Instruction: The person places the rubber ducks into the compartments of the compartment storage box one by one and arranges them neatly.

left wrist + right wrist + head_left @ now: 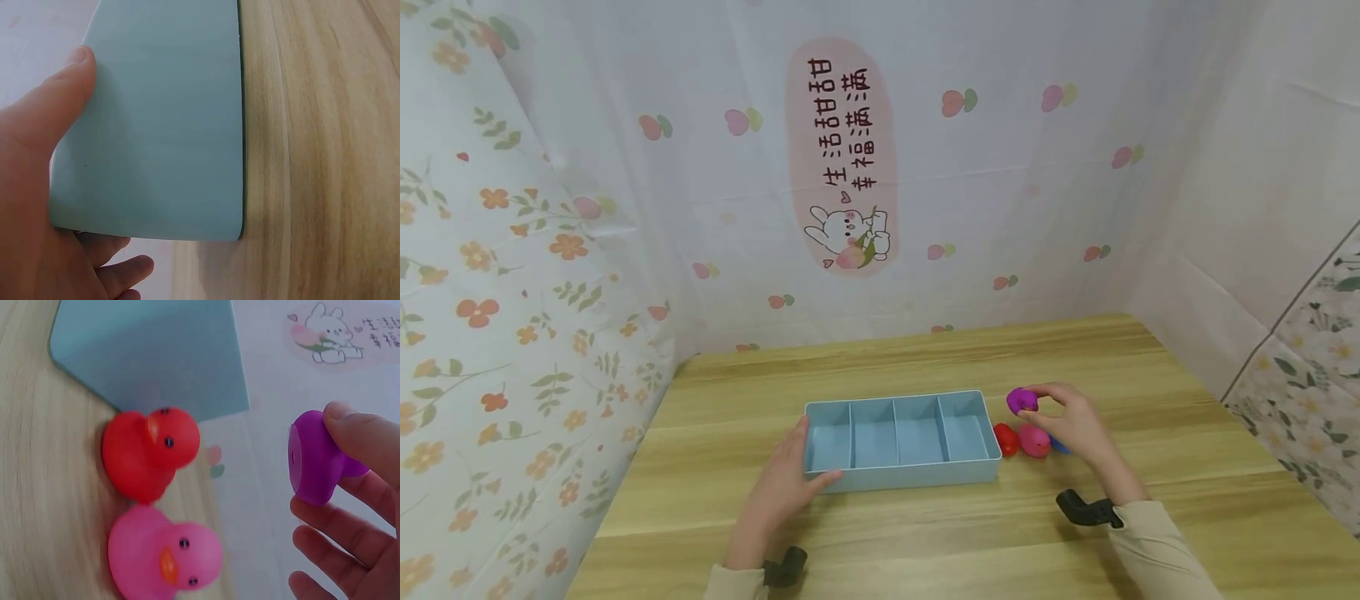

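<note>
A light blue box (917, 477) with several compartments lies on the table. At its left front corner, my left hand (781, 482) grips it, the thumb (75, 75) along the front rim and the other fingers by the left end. My right hand (1078, 423) pinches a purple rubber duck (319, 456) between thumb and fingers, above the table to the right of the box. In the right wrist view the duck's flat base faces left. Below that hand sit a red rubber duck (150, 456), close to the box's right end, and a pink rubber duck (162, 553).
Something blue (1060, 446) sits beside the pink duck, partly hidden by the right hand. The wooden table (910, 546) ends at a printed cloth (925, 192) hung behind it. Floral cloth (512, 333) hangs along the left side.
</note>
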Demonstrator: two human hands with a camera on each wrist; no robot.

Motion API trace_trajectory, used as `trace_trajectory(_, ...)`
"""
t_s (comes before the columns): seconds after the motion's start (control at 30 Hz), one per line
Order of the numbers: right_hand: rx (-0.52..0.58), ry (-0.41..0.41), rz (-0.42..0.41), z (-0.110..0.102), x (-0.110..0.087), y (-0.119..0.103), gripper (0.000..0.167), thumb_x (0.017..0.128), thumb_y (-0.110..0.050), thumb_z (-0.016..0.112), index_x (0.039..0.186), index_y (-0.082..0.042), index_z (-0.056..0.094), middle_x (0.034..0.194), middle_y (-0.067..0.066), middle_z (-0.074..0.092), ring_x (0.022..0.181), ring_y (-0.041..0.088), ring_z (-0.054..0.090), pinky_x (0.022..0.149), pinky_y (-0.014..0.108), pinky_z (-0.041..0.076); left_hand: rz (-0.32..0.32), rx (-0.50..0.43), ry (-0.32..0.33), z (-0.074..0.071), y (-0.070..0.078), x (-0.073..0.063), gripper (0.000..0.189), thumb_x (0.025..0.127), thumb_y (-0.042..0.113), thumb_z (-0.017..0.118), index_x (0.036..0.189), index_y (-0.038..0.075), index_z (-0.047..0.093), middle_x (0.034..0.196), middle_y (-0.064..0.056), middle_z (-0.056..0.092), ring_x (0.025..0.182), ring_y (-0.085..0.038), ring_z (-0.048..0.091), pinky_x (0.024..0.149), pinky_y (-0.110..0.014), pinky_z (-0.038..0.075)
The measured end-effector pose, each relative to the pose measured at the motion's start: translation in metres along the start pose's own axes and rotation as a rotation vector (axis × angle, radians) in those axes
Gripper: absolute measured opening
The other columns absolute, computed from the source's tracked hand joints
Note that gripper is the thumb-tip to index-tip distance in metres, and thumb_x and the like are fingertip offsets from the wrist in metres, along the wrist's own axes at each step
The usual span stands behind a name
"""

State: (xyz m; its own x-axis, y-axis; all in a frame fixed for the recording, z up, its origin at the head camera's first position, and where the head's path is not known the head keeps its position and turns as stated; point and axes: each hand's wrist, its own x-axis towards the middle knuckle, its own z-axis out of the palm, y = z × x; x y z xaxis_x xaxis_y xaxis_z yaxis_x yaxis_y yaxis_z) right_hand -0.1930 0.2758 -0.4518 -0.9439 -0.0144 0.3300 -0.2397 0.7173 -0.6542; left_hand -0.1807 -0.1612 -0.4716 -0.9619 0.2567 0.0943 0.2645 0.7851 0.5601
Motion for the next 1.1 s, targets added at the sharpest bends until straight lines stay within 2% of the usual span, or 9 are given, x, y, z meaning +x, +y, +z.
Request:
trace_trajectory(0.2, 0.014, -0.006, 0.002, 0.009, 0.002, -0.012, 0.041, 0.078, -0.022, 0.079, 0.111, -0.001, 0.067, 0.11, 0.018, 0.067, 0.109, 0.039, 0.057, 0.094, 0.061, 0.043, -0.02, -0.018, -0.012, 0.0, -0.001, -0.001, 0.105, 0.08, 0.056, 0.068, 0.151, -0.002, 0.016, 0.154, -0.025, 0.025, 0.139, -0.042, 0.03, 0.113, -0.054, 0.029)
trace_trajectory(0.43, 0.024, -0.049, 0.041, 0.019, 0.006, -0.032, 0.046, 0.08, -0.033, 0.077, 0.114, -0.004, 0.066, 0.115, 0.018, 0.065, 0.113, 0.039, 0.054, 0.094, 0.062, 0.042, -0.033, -0.032, -0.011, 0.002, -0.005, -0.001, 0.106, 0.081, 0.055, 0.068, 0.151, -0.001, 0.014, 0.155, -0.023, 0.023, 0.14, -0.041, 0.029, 0.114, -0.053, 0.028)
trace_trajectory(0.97, 0.039, -0.034, -0.03, 0.04, 0.011, -0.052, 0.04, 0.077, -0.024, 0.081, 0.11, -0.005, 0.069, 0.109, 0.013, 0.068, 0.107, 0.032, 0.057, 0.091, 0.057, 0.048, -0.045, -0.052, -0.021, 0.002, -0.001, 0.001, 0.106, 0.081, 0.052, 0.07, 0.151, -0.002, 0.013, 0.154, -0.025, 0.024, 0.139, -0.042, 0.03, 0.112, -0.054, 0.029)
trace_trajectory(1.1, 0.037, -0.02, -0.084, 0.045, 0.013, -0.058, 0.039, 0.075, -0.023, 0.082, 0.108, -0.005, 0.07, 0.107, 0.012, 0.069, 0.104, 0.032, 0.059, 0.09, 0.055, 0.049, -0.05, -0.049, -0.025, 0.002, 0.0, 0.001, 0.105, 0.081, 0.053, 0.069, 0.151, -0.002, 0.013, 0.155, -0.024, 0.024, 0.14, -0.042, 0.029, 0.113, -0.053, 0.029)
